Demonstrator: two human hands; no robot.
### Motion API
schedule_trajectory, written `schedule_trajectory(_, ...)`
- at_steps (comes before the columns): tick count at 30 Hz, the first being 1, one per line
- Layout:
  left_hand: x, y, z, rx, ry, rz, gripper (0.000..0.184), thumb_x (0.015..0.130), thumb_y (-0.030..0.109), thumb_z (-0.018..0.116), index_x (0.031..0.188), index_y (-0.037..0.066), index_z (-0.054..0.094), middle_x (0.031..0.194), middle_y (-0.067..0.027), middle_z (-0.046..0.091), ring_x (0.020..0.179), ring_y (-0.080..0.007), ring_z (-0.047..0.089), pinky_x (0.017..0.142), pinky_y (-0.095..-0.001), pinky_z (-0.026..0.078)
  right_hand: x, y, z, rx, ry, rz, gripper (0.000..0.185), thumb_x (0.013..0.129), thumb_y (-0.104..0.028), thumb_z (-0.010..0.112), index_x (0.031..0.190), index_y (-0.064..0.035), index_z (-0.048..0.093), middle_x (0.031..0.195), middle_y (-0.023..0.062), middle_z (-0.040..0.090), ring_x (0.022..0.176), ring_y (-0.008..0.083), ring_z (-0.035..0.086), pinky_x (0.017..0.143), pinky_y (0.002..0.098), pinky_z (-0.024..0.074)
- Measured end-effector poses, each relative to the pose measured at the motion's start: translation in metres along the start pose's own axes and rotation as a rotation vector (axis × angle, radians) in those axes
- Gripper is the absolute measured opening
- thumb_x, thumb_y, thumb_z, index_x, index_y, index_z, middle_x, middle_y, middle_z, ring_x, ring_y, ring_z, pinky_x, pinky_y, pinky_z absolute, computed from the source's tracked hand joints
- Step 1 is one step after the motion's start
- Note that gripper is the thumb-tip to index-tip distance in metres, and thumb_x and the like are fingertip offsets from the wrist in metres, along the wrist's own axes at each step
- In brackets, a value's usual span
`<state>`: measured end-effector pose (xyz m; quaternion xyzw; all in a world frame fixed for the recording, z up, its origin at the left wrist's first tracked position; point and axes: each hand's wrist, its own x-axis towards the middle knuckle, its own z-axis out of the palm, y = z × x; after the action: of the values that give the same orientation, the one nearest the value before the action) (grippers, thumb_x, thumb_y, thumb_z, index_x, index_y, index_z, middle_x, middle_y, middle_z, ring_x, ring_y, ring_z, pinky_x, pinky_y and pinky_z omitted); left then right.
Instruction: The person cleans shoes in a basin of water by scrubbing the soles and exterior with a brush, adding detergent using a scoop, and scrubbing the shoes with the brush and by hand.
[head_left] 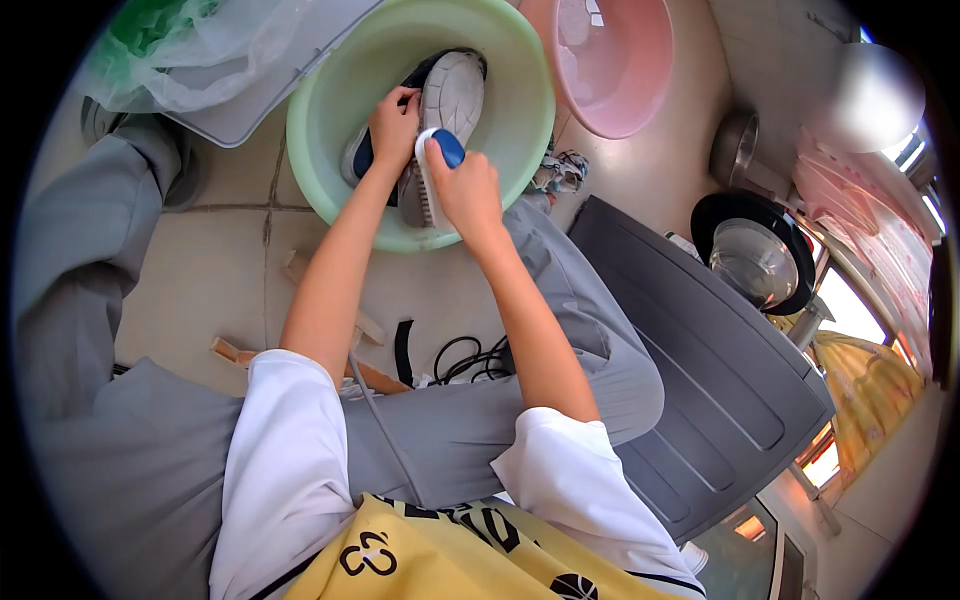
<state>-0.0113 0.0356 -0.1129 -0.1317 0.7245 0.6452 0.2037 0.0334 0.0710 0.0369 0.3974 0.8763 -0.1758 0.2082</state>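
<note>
Found the shoe [458, 95] sole up inside the green basin [522, 130], within the rim. Noted the left hand [393, 135] with fingers clamped on the shoe's side, and the right hand [465, 190] with fingers clamped around a blue and white brush [450, 150]. Could not confirm contact between bristles and sole. Observed both forearms across the near rim, with bare basin wall and open room right of the shoe. Recorded a pink basin [652, 85] just beside the right rim and a grey-edged container [225, 130] close to the left. Saw light floor tiles [190, 300], loose black cable [460, 362], a grey cabinet [700, 370] and a yellow curtain [865, 400].
</note>
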Motion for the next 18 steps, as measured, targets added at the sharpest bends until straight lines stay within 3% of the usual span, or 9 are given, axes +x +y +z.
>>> schedule_trajectory(3, 0.0, -0.002, -0.002, -0.052, -0.01, 0.06, 0.016, 0.082, 0.017, 0.056, 0.088, 0.004, 0.062, 0.075, -0.0154, 0.064, 0.068, -0.0282, 0.064, 0.06, -0.0335, 0.046, -0.006, 0.007, 0.002, 0.045, 0.029, 0.034, 0.06, 0.077, -0.048, 0.056, 0.077, 0.0124, 0.059, 0.077, 0.0334, 0.057, 0.079, 0.0449, 0.058, 0.072, 0.0446, 0.0463)
schedule_trajectory(8, 0.002, 0.0, -0.006, -0.088, -0.028, 0.057, 0.016, 0.082, 0.016, 0.056, 0.089, 0.003, 0.062, 0.072, -0.016, 0.063, 0.066, -0.0267, 0.064, 0.06, -0.0332, 0.046, 0.061, 0.006, 0.01, 0.023, 0.126, -0.064, 0.064, 0.075, -0.05, 0.055, 0.079, 0.0137, 0.06, 0.08, 0.0338, 0.058, 0.081, 0.0452, 0.058, 0.074, 0.0449, 0.0457)
schedule_trajectory(11, 0.002, 0.002, -0.004, -0.104, -0.053, -0.021, 0.015, 0.083, 0.015, 0.055, 0.088, 0.003, 0.062, 0.073, -0.0167, 0.063, 0.067, -0.0266, 0.064, 0.061, -0.033, 0.046, 0.1, -0.008, 0.001, 0.01, 0.169, -0.036, 0.075, 0.074, -0.059, 0.051, 0.081, 0.0149, 0.06, 0.082, 0.0348, 0.057, 0.085, 0.0444, 0.058, 0.076, 0.0425, 0.045)
schedule_trajectory(13, 0.001, -0.002, -0.003, -0.027, -0.014, 0.067, 0.017, 0.085, 0.016, 0.053, 0.092, 0.003, 0.06, 0.074, -0.0145, 0.065, 0.066, -0.02, 0.063, 0.061, -0.0302, 0.045, 0.131, -0.017, 0.002, -0.008, 0.172, -0.007, 0.074, 0.073, -0.056, 0.053, 0.09, 0.0152, 0.058, 0.094, 0.0333, 0.057, 0.094, 0.0418, 0.056, 0.083, 0.0423, 0.0437)
schedule_trajectory(14, 0.001, -0.002, -0.003, -0.064, -0.018, 0.046, 0.015, 0.083, 0.013, 0.054, 0.089, 0.001, 0.06, 0.076, -0.0176, 0.063, 0.07, -0.0254, 0.064, 0.062, -0.0316, 0.046, 0.141, -0.017, 0.002, -0.009, 0.154, -0.004, 0.074, 0.073, -0.056, 0.053, 0.09, 0.0152, 0.058, 0.094, 0.0333, 0.057, 0.094, 0.0418, 0.056, 0.083, 0.0423, 0.0437)
schedule_trajectory(18, -0.001, 0.005, -0.006, -0.173, -0.092, 0.014, 0.014, 0.084, 0.009, 0.052, 0.09, -0.001, 0.058, 0.077, -0.0156, 0.063, 0.07, -0.0236, 0.064, 0.062, -0.0311, 0.046, 0.157, -0.006, -0.005, -0.015, 0.087, 0.074, 0.076, 0.074, -0.059, 0.05, 0.093, 0.0135, 0.059, 0.097, 0.0318, 0.057, 0.096, 0.0401, 0.056, 0.084, 0.0411, 0.0434)
